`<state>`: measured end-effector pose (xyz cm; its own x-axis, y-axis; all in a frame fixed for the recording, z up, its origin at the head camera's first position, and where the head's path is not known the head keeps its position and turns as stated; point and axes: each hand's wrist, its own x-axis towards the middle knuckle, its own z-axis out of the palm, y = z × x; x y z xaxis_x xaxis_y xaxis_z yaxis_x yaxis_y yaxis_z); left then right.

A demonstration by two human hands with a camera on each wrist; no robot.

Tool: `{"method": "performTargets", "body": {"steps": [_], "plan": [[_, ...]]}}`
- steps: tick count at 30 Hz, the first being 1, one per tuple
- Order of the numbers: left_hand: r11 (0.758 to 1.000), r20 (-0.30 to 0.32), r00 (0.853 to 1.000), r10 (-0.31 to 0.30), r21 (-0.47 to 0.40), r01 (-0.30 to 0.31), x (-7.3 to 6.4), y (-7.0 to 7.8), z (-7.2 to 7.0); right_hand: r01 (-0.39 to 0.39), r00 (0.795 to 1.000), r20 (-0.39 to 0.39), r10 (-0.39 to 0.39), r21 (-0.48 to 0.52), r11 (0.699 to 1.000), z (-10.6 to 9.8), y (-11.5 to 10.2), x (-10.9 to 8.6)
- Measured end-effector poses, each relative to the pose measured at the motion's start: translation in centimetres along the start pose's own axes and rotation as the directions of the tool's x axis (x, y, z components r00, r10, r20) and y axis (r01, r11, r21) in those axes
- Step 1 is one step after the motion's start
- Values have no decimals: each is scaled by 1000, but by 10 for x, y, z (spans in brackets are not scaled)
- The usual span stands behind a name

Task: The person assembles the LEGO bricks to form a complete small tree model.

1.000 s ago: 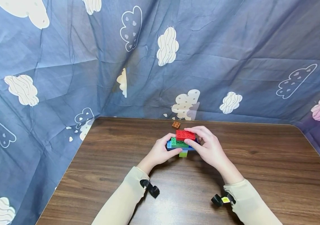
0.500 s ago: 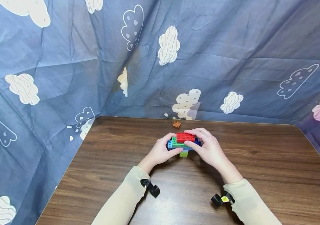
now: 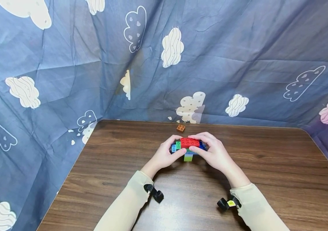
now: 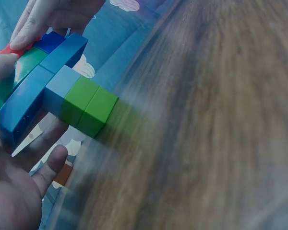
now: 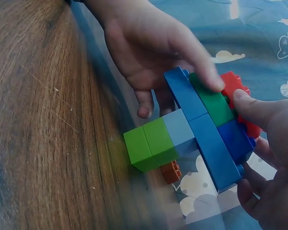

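Observation:
A tower of toy building bricks stands on the table between both hands. Two lime green bricks (image 5: 149, 146) form its foot, with a light blue brick (image 5: 178, 130) above them. Two longer blue bricks (image 5: 216, 151) lie end to end across that, carrying a green brick (image 5: 213, 106) and a dark blue brick (image 5: 236, 140). A red brick (image 3: 189, 142) tops the tower, seated over the green and dark blue ones. My left hand (image 3: 165, 154) grips the left side, thumb in front near the red brick. My right hand (image 3: 215, 152) pinches the red brick between thumb and fingers.
A small orange-brown brick (image 3: 180, 128) lies behind the tower, close to the back edge of the wooden table (image 3: 109, 154). Past that edge hangs a blue cloth (image 3: 152, 80) with cloud prints. Each wrist wears a small black camera.
The red brick has come down onto the green and dark blue bricks with my right hand. My left thumb has shifted up from the blue layer toward the red brick.

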<state>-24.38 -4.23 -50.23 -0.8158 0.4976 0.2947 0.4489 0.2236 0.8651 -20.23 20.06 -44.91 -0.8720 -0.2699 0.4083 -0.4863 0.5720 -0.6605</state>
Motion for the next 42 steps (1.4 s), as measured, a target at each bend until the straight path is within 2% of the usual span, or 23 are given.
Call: {"method": "performTargets", "body": {"steps": [6, 17, 21, 26, 35, 42], "plan": [[999, -4, 999, 38, -19, -38, -4, -5, 1, -7, 1000, 6, 7, 17, 1000, 6, 3, -2], [999, -4, 1000, 31, -10, -31, -10, -15, 3, -8, 1000, 22, 8, 35, 999, 14, 7, -4], [999, -5, 999, 41, 12, -41, -7, -14, 1, -8, 1000, 25, 8, 31, 999, 11, 5, -2], [996, -18, 996, 83, 36, -82, 1, -9, -1, -16, 1000, 22, 16, 20, 1000, 6, 4, 3], [995, -17, 995, 94, 17, -93, 0, -8, 0, 3, 1000, -7, -3, 37, 999, 5, 4, 1], [988, -44, 987, 154, 31, -152, 2, -5, -4, 15, 1000, -21, -14, 41, 999, 5, 4, 3]]}}
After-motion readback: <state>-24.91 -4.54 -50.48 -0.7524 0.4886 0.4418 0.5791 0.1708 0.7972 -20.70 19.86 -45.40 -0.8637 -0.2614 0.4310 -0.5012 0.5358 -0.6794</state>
